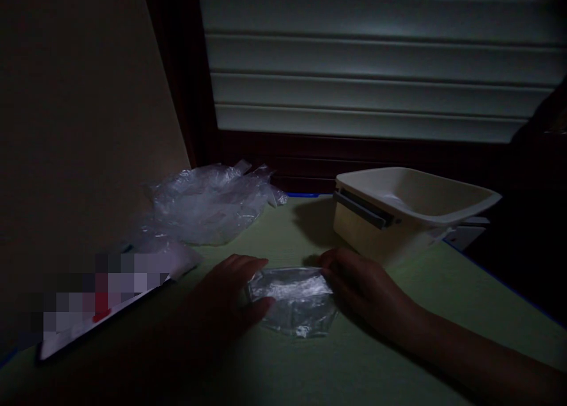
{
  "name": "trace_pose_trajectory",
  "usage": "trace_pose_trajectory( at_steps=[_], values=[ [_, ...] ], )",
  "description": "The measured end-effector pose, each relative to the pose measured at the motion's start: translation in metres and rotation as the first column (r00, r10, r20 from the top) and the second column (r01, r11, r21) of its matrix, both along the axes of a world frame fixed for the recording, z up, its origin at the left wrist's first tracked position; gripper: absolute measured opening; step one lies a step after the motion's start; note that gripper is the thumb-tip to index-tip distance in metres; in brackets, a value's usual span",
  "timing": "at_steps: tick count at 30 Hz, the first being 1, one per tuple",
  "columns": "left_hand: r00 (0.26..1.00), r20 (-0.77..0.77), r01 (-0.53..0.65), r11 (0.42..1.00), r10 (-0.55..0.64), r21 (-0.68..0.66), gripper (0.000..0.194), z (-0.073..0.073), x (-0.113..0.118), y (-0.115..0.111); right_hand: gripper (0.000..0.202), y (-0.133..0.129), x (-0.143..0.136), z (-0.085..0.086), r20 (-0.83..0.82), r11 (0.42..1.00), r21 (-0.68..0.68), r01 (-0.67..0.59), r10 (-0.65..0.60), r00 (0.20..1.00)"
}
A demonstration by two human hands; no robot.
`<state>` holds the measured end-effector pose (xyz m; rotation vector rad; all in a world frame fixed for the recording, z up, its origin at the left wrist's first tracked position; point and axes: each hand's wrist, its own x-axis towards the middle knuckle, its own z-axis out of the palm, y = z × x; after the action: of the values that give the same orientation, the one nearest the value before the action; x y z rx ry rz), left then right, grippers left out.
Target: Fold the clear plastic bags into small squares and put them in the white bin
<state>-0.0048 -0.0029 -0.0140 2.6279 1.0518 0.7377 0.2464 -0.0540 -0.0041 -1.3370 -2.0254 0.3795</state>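
Right hand [358, 276] has its fingers curled on the upper right corner of a folded clear plastic piece [295, 308], looks like a pinch, though the fingertips are partly hidden. Left hand [224, 285] is at the other end, thumb lying over the left edge, fingers at the top left corner; can't tell if it's really gripping or just steadying. The plastic is low over the green tabletop [283, 370], between the hands, near the front; can't confirm whether its underside touches. Risks, my read: film is thin and slick, so a loose left-side hold could let that edge slip and the folds spring open. Uneven pull between the two corners could skew or tear it. Cream bin [361, 231] stands just behind the right hand, near the table's right side; a backward swing of those knuckles could knock it. Crumpled clear plastic heap [212, 202] sits at left rear, light enough that a sleeve or draught could shift it. Dark-edged flat item [66, 340] lies by the left forearm, mostly blurred out; a wide elbow could nudge it. Light is poor, so clear edges and layers are easy to misjudge.
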Motion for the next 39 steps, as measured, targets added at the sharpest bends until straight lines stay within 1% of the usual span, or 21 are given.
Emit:
trace_pose_trajectory(
  at_steps=[2, 4, 6, 9, 12, 14, 18, 23, 27, 29, 31, 33, 34, 37, 39],
  values=[
    [0.998, 0.055, -0.024, 0.998, 0.028, -0.063, 0.039, -0.002, 0.0, 0.002, 0.014, -0.003, 0.002, 0.001, -0.012, 1.0, 0.011, -0.026, 0.026, 1.0],
    [0.994, 0.104, -0.005, 0.994, 0.016, -0.11, 0.032, -0.001, 0.001, 0.003, 0.012, -0.005, 0.003, 0.001, -0.015, 0.999, 0.017, -0.042, 0.042, 0.999],
    [0.995, 0.104, 0.026, 0.988, -0.01, -0.154, 0.024, 0.004, 0.002, 0.003, 0.013, -0.007, 0.004, 0.001, -0.027, 0.999, -0.006, -0.051, 0.05, 0.998],
    [0.998, 0.058, 0.028, 0.979, -0.017, -0.202, 0.02, 0.012, 0.004, 0.001, 0.01, -0.008, 0.002, 0.001, -0.091, 0.997, -0.066, -0.05, 0.044, 0.995],
    [0.999, 0.03, -0.003, 0.974, 0.01, -0.225, 0.02, 0.017, 0.006, -0.001, 0.036, -0.008, -0.001, -0.001, -0.183, 0.99, -0.142, -0.024, -0.003, 0.983],
    [1.0, 0.02, -0.016, 0.972, 0.021, -0.235, 0.02, 0.019, 0.006, -0.003, 0.042, -0.008, -0.002, -0.002, -0.206, 0.983, -0.184, -0.008, -0.03, 0.978],
    [1.0, 0.023, 0.003, 0.971, 0.003, -0.24, 0.021, 0.018, 0.005, -0.004, 0.039, -0.009, -0.002, -0.002, -0.182, 0.982, -0.189, -0.008, -0.027, 0.983],
    [0.995, 0.074, 0.08, 0.961, -0.063, -0.264, 0.017, 0.018, 0.003, -0.003, 0.031, -0.009, -0.002, 0.003, -0.129, 0.981, -0.196, 0.0, -0.026, 0.991],
    [0.988, 0.067, 0.155, 0.942, -0.142, -0.297, 0.017, 0.026, 0.003, -0.006, 0.012, -0.008, -0.001, 0.006, -0.051, 0.992, -0.125, -0.032, 0.025, 0.998],
    [0.98, 0.064, 0.199, 0.935, -0.189, -0.294, 0.017, 0.029, 0.002, -0.006, 0.013, -0.008, -0.001, 0.006, -0.011, 0.995, -0.076, -0.057, 0.057, 0.998],
    [0.963, 0.051, 0.269, 0.929, -0.265, -0.256, 0.018, 0.028, 0.0, -0.003, 0.015, -0.008, 0.0, 0.006, 0.011, 0.996, -0.032, -0.082, 0.082, 0.997],
    [0.941, 0.018, 0.337, 0.925, -0.339, -0.174, 0.02, 0.023, -0.003, 0.0, 0.019, -0.009, 0.001, 0.006, 0.027, 0.993, 0.009, -0.119, 0.119, 0.993],
    [0.934, -0.005, 0.354, 0.926, -0.358, -0.132, 0.021, 0.021, -0.005, 0.001, 0.021, -0.011, 0.001, 0.006, 0.037, 0.99, 0.029, -0.136, 0.135, 0.99],
    [0.938, -0.069, 0.337, 0.94, -0.34, -0.05, 0.023, 0.016, -0.007, 0.001, 0.034, -0.017, 0.001, 0.01, 0.111, 0.979, 0.119, -0.164, 0.151, 0.982],
    [0.955, -0.082, 0.286, 0.958, -0.287, -0.02, 0.021, 0.017, -0.007, -0.002, 0.046, -0.022, -0.002, 0.015, 0.206, 0.963, 0.189, -0.192, 0.153, 0.966]
  ],
)
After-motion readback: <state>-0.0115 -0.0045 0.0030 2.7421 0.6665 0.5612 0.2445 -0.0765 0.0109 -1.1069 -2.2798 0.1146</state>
